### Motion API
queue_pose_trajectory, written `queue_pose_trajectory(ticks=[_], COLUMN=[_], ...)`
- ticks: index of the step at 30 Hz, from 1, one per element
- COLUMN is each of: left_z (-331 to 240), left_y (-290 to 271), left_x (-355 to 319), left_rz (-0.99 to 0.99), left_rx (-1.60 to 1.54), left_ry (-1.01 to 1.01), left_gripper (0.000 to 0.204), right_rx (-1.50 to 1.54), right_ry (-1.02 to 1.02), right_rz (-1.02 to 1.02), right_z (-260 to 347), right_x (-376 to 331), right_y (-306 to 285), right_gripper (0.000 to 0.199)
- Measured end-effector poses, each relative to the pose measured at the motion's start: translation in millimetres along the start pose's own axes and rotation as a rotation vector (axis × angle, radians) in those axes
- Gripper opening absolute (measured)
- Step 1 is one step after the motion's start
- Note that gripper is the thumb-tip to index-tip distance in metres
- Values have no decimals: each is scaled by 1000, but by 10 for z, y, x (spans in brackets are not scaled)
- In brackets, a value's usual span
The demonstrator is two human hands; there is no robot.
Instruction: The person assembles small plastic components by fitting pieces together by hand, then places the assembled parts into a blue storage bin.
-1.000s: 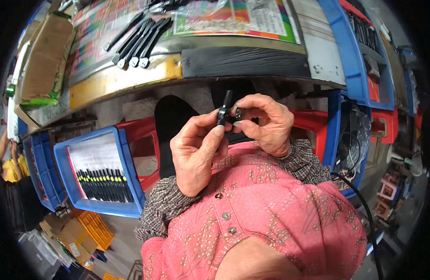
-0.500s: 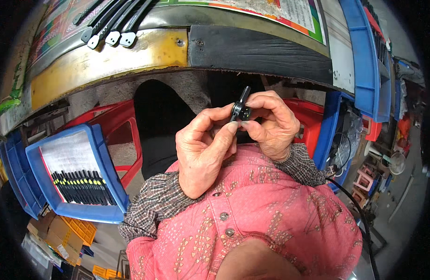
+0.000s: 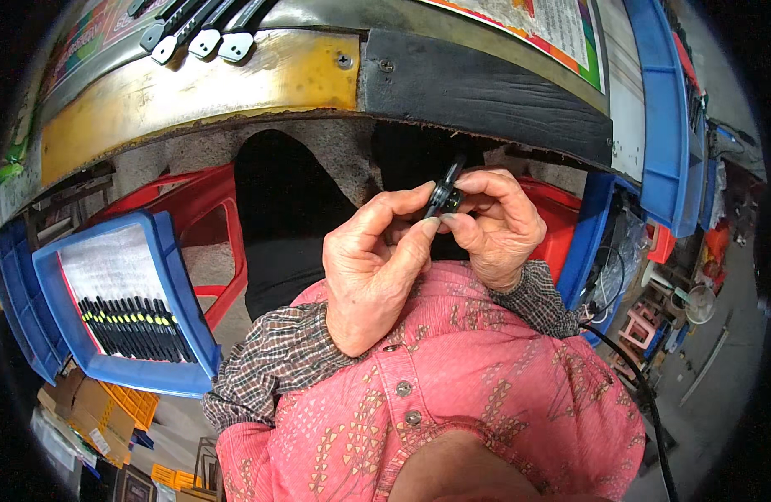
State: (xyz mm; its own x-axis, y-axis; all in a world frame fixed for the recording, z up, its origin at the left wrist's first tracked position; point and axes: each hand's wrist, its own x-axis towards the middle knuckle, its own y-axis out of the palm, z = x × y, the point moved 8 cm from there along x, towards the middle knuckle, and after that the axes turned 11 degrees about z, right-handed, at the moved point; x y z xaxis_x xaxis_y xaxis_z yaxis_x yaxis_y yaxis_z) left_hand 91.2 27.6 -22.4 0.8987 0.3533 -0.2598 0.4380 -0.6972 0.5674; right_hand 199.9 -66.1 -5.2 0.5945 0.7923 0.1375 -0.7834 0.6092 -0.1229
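A small black part (image 3: 443,199) with a round body and a thin arm pointing up is held between both hands, above my lap. My left hand (image 3: 370,276) pinches its left side with thumb and forefinger, the other fingers curled behind. From the other side my right hand (image 3: 501,234) grips it, thumb low and forefinger near the arm. Fingertips cover part of the round body, so its detail cannot be made out. Several long black strips with pale angled ends (image 3: 208,42) lie on the tabletop, beyond my hands to the left.
The worktable's edge has a worn yellow strip (image 3: 193,79) and a black strip (image 3: 486,88). At left, a blue tray (image 3: 189,289) holds a row of black pieces with yellow marks (image 3: 134,322). Red stool parts (image 3: 226,197) show beside my legs. Another blue tray (image 3: 666,125) stands far right.
The view has shifted slightly, so the table edge sits higher. The black part has tilted a little to the right between my fingers; both hands keep hold of it.
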Motion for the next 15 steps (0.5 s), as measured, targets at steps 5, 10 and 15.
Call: queue_pose_trajectory(ticks=[5,10,15], left_z=[14,36,33], left_y=[-7,-35,-43], left_x=[13,12,8], left_rz=[-14,-13,-13], left_rx=[-18,-7,32], left_ry=[5,9,22], left_gripper=[28,28,29], right_rx=[-16,-23,-103], right_ry=[-21,-39,-98], right_rz=[6,-12,1], right_z=[-1,-2,47], right_x=[5,1,9], right_y=[5,1,7], right_gripper=[30,29,29])
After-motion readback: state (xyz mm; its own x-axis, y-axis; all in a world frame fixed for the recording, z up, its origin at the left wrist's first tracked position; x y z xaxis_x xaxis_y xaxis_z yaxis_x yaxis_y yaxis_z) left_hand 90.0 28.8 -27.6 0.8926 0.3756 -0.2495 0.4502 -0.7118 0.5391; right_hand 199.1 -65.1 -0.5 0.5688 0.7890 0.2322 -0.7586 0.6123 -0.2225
